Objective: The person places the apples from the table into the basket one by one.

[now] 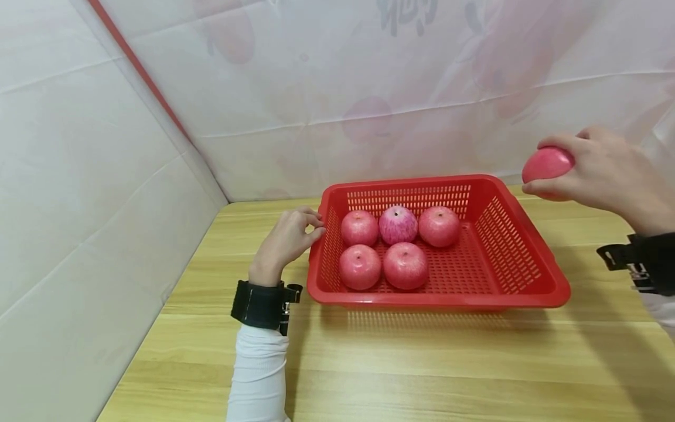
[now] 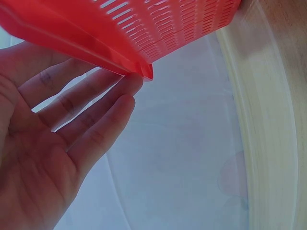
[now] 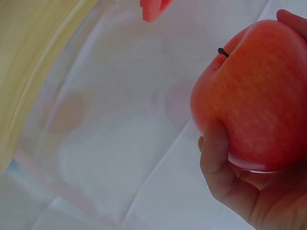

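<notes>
A red plastic basket (image 1: 437, 300) sits on the table with several red apples (image 1: 405, 266) in its left part; one purplish, streaked apple (image 1: 398, 225) is at the back. My left hand (image 1: 287, 239) is at the basket's left rim. In the left wrist view its fingers (image 2: 98, 132) are nearly straight, with fingertips right at the rim's underside. Up to the right of the basket, my right hand (image 1: 606, 170) holds another red apple (image 1: 548, 164) above the table. In the right wrist view, thumb and fingers wrap this apple (image 3: 259, 96), its dark stem facing left.
The wooden table (image 1: 422, 375) has a pale, printed fabric wall (image 1: 316, 88) behind it and a plain pale one (image 1: 95, 205) at the left. Black camera straps (image 1: 261, 305) circle both wrists. The basket's right part shows its bare slotted floor (image 1: 464, 264).
</notes>
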The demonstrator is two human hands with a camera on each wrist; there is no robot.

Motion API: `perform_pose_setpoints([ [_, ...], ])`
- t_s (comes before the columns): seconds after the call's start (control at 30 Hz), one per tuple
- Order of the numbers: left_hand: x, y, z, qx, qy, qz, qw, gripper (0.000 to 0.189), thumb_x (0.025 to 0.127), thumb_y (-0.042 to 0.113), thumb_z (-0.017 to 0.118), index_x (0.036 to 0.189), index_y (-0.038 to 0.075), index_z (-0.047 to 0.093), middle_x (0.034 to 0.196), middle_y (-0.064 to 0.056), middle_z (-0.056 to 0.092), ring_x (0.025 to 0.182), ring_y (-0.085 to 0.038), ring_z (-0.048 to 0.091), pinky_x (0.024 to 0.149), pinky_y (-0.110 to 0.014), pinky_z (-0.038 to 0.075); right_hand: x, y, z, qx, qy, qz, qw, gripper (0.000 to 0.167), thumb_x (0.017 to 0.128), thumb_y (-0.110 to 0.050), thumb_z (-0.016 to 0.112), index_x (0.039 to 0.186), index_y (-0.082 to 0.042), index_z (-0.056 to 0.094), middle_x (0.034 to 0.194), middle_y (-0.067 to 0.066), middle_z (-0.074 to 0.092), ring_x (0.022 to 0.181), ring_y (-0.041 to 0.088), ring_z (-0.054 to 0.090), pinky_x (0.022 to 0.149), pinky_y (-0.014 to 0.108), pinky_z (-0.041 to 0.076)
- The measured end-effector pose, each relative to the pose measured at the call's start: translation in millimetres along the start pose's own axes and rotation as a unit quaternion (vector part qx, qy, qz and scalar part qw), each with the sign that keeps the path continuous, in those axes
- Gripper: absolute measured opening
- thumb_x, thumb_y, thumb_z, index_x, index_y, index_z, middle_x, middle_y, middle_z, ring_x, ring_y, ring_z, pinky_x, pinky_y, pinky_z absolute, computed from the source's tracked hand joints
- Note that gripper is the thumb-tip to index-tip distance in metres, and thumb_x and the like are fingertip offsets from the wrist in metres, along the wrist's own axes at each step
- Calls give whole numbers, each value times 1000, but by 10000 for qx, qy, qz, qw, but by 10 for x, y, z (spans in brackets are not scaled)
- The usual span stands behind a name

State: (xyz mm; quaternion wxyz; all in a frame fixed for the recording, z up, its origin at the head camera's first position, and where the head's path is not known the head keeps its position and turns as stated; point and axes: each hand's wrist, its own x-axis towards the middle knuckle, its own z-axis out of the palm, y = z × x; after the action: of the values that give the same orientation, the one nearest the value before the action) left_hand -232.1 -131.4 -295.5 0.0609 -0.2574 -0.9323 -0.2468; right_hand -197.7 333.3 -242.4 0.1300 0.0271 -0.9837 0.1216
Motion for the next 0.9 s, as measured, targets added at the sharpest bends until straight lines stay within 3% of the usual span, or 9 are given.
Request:
perform_pose_setpoints([
  [0.9,8,14,-14,-23,-54,-91,9999,18,95,7,70,107,-4,77,118,-18,69,107,-32,64,84,-38,59,35,-296,38,21,-67,-532,9986,69,79,-37,82,133,-4,54,116,33,45,95,54,48,66,66,50],
])
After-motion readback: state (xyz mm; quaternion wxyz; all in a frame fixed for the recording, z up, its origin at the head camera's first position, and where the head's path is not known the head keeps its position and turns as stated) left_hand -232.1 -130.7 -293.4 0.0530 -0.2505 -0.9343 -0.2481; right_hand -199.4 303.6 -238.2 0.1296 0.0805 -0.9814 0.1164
